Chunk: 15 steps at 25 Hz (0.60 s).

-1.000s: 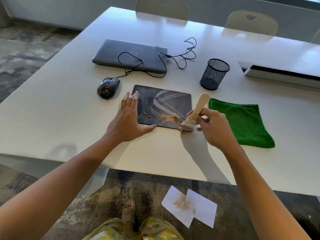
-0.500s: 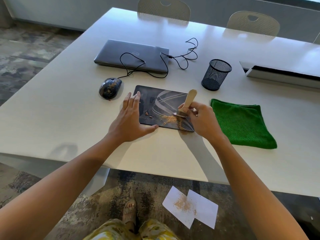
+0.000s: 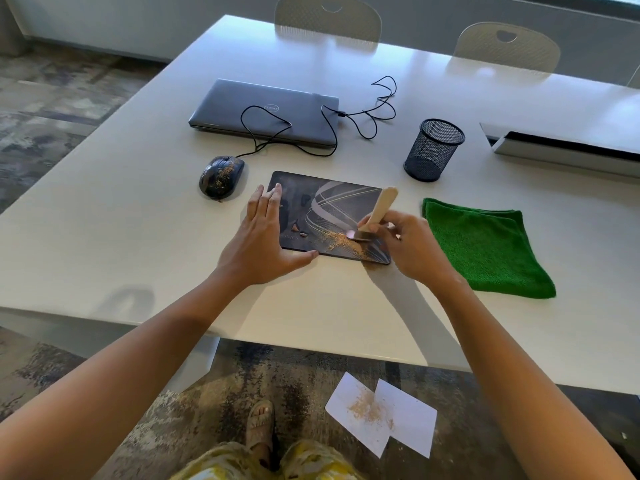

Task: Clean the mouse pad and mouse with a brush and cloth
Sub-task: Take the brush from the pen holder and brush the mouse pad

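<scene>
Presently on the white table (image 3: pixel 104 237): one dark mouse pad (image 3: pixel 332 206) with pale curved line art, lying flat near the front edge, a streak of tan crumbs across its near right portion and a few small dark bits left of centre. Left hand (image 3: pixel 261 242), fingers straight and together, laid flat over the pad's left edge with the thumb spread along the near edge, grasping nothing. Right hand (image 3: pixel 410 244), fingers curled round the lower part of a brush (image 3: pixel 375 214); pale wooden handle tilted up and away, head down on the pad at the crumbs; bristles blurred and partly hidden by the fingers. One black mouse (image 3: pixel 221 176), just left of the pad and apart from it, speckled with the same tan crumbs; its black cable (image 3: pixel 311 133) runs over the lid of a closed grey laptop (image 3: pixel 235 105) and loops loosely beside it. One folded green cloth (image 3: pixel 485 247), flat on the table just right of the pad, untouched. One black mesh pen cup (image 3: pixel 433 150), upright, behind the pad's right corner. One long white and black device (image 3: pixel 568 148), far right, partly out of view. Two pale chairs (image 3: pixel 327 19) at the far side. On the patterned floor below the table edge, two overlapping white paper sheets (image 3: pixel 381 415) bearing a small pile of tan crumbs, beside a sandalled foot (image 3: pixel 259 424).
</scene>
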Each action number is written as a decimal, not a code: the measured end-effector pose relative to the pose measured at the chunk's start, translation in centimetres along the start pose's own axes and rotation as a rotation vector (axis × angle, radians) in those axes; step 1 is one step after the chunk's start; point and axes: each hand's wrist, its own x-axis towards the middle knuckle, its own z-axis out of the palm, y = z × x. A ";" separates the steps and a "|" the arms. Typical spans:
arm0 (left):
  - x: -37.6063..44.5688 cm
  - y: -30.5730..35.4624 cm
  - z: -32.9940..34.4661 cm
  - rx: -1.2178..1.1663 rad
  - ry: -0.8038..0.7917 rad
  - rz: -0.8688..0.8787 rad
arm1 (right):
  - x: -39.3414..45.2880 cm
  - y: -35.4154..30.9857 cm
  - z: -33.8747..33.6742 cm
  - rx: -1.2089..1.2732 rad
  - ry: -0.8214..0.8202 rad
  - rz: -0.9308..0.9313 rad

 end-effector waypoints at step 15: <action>0.1 -0.1 0.0 0.016 -0.006 -0.002 | 0.0 -0.6 -0.7 -0.063 -0.083 -0.053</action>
